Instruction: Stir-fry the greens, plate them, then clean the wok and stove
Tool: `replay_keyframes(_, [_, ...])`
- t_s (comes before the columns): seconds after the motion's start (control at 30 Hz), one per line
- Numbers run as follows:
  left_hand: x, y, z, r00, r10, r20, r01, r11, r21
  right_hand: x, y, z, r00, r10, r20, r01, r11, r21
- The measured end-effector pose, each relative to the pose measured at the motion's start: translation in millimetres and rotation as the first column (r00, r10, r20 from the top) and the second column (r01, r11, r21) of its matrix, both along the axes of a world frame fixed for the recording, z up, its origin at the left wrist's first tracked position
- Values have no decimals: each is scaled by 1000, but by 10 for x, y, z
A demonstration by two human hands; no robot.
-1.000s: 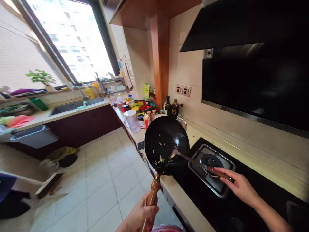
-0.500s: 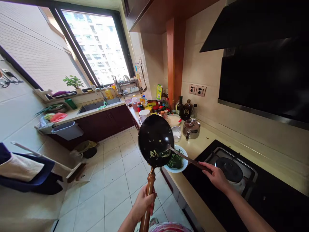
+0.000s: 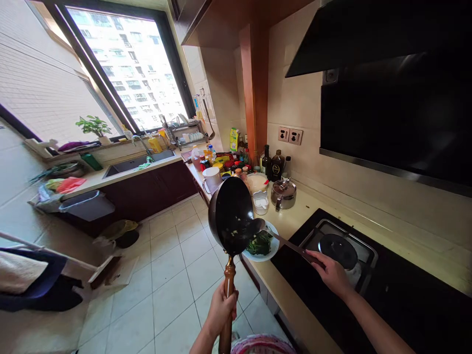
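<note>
Big glass window with a thick black frame (image 3: 129, 59): very bright; daylight comes in here.
Tall pale building outside (image 3: 142, 81): almost washed out white.
Floor of pale square tiles (image 3: 173, 290): softly lit.
Round black metal wok (image 3: 230, 211): dark inside, with a white shine at its right; the little food bits are hard to see.
Shiny black cooker hood (image 3: 398, 118): very dark, one pale streak near the top.
Flat black stove top (image 3: 409, 305): dark too.
Outer edges: things lean and stretch.
Sharpness: mostly clear; faraway small things look fuzzy.
</note>
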State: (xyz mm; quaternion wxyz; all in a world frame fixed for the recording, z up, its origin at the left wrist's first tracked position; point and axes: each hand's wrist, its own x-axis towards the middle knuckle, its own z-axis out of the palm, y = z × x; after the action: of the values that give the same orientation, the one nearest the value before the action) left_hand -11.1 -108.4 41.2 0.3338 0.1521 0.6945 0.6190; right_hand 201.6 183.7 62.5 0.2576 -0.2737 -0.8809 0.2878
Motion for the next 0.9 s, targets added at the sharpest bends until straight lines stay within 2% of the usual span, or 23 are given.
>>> replay_keyframes(0.27, [15,72,-89,999,40,-24,-40,999,9,339,-11,-145,999,-41,21,41,999,-1])
replay_keyframes(0.43, [-12,79,-115,998,55,-33,-55,998,17,388,-88,-273,999,-35,35,34,998,53])
replay_keyframes(0.6, [-25,63,-96,998,37,-54,-37,999,4,479,-167,-280,997,-68,45,65,996,55])
replay_keyframes(0.77, [-33,35,-64,999,19,-51,-19,1000,1,478,-182,-239,994,-108,-11,107,991,-81])
replay_keyframes(0.83, [-33,35,-49,999,18,-42,-18,1000,10,313,-193,-167,991,-102,-82,82,973,-216])
replay_keyframes(0.9, [-27,37,-31,999,13,-31,-12,1000,18,60,-210,-66,988,-60,-145,2,929,-370])
